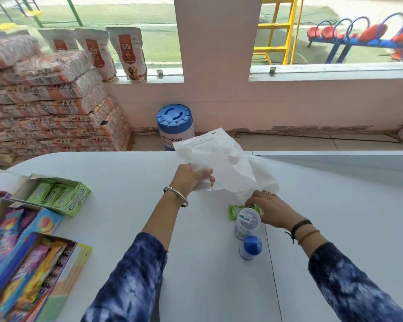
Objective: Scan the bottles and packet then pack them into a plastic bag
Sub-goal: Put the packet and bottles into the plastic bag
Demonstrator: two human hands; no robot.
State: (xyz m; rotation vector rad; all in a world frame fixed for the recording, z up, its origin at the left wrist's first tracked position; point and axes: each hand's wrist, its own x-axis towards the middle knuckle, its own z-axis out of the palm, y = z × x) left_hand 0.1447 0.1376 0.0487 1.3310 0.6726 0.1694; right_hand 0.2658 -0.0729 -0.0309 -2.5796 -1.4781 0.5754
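Note:
My left hand [192,176] holds a white plastic bag [221,161] up above the middle of the white counter [130,173]. My right hand [269,210] reaches down to a small green packet [234,210] lying flat, with the fingertips on its far edge. Just in front of the packet stands a bottle with a clear, white-topped lid [247,223]. A smaller bottle with a blue cap [250,247] stands nearer to me.
Open display boxes of green gum [56,194] and colourful sweets [21,263] line the counter's left side. Beyond the counter stand a blue-lidded tub [175,123], stacked sacks [51,108] and pouches of dog food [128,52] on the window sill.

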